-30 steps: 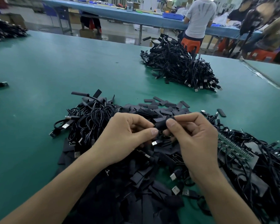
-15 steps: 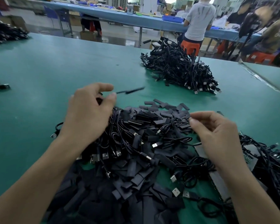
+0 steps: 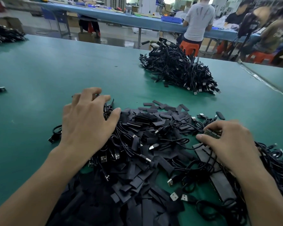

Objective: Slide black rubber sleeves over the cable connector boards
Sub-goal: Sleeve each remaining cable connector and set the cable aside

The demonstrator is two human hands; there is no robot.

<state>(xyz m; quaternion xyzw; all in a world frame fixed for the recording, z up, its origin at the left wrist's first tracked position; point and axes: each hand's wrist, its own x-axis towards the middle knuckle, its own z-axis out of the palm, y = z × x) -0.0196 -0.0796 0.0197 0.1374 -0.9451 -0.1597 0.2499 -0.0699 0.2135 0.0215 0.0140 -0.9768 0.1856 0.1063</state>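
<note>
Between our spread, empty left hand [image 3: 88, 123] and right hand [image 3: 229, 142], pinching a green connector board [image 3: 211, 134], lay flat black rubber sleeves [image 3: 153, 119].

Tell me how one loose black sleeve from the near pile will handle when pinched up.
Probably light and thin: the sleeves lie flat in loose overlapping layers. Likely soft, collapsing when pinched, as most look flattened. Flat on the table, unlikely to roll.
</note>
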